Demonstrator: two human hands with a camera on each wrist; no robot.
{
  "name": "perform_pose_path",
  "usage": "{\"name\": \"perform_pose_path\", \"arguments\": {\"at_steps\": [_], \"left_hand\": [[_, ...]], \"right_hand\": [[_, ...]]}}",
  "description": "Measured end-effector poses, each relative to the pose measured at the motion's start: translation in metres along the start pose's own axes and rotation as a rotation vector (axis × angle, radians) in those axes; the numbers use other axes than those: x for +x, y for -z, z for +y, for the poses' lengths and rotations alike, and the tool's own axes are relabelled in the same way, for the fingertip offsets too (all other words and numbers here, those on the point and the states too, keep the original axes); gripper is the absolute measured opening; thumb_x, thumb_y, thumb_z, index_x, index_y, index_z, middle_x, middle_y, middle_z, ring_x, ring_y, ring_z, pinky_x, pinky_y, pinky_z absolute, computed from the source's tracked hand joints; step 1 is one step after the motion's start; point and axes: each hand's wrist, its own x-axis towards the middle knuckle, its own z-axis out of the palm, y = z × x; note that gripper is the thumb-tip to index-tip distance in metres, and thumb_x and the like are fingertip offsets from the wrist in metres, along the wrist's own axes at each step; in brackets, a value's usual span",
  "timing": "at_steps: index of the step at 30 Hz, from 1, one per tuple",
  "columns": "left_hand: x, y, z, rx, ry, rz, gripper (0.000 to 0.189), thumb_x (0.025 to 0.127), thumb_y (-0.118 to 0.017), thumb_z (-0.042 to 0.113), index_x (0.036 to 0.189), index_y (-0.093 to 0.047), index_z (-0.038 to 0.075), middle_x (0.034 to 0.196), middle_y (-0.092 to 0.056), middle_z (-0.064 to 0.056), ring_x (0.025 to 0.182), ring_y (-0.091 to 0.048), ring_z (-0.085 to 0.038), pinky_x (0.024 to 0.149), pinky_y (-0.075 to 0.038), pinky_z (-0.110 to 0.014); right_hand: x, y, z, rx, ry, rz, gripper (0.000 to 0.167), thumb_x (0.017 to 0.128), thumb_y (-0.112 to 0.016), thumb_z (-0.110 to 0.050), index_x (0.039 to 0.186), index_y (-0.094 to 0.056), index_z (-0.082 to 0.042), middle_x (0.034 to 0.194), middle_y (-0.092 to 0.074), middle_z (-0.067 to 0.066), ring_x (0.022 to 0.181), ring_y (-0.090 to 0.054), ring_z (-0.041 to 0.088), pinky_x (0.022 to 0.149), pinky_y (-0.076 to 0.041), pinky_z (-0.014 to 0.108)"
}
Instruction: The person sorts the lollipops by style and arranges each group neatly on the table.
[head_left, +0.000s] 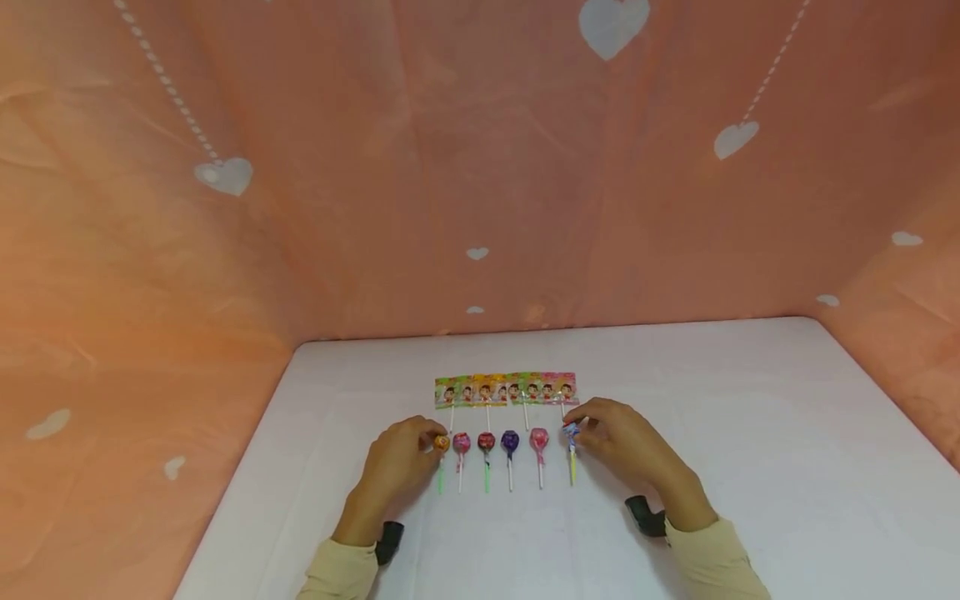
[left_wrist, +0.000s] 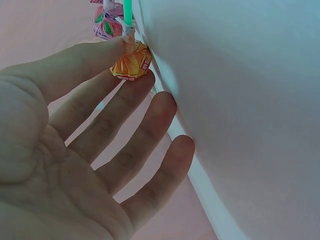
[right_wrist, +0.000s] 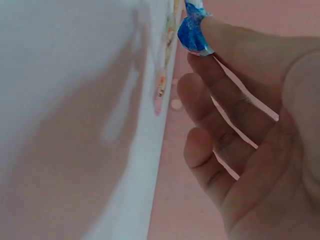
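Observation:
My left hand (head_left: 400,454) pinches the wrapped head of an orange lollipop (left_wrist: 132,62) with a green stick, at the left end of a row. At the row's right end, my right hand (head_left: 621,437) holds a blue-wrapped lollipop (right_wrist: 194,36) with a yellow stick between thumb and fingers. Between them lie a pink-purple lollipop (head_left: 461,442), a red lollipop (head_left: 486,442), a purple lollipop (head_left: 510,442) and a pink lollipop (head_left: 539,440), sticks toward me. In both wrist views the other fingers spread loosely past the candy.
Behind the row, several flat-packed lollipops (head_left: 485,390) in green, orange and pink wrappers lie side by side, white sticks toward me. The white table (head_left: 360,392) meets an orange-pink cloth (head_left: 525,208) with white hearts at its back and sides.

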Motion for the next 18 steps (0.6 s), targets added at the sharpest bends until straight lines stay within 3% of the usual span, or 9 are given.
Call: {"name": "perform_pose_path", "arguments": {"at_steps": [18], "left_hand": [[0.001, -0.002, -0.002, 0.005, -0.042, 0.014, 0.02, 0.08, -0.078, 0.011, 0.099, -0.077, 0.017, 0.089, -0.071, 0.003, 0.082, -0.063, -0.014, 0.07, -0.049, -0.037]], "right_hand": [[0.004, -0.014, 0.003, -0.039, -0.007, -0.039, 0.019, 0.09, -0.071, -0.014, 0.108, -0.075, -0.019, 0.1, -0.068, -0.008, 0.091, -0.058, 0.01, 0.089, -0.051, 0.041]]}}
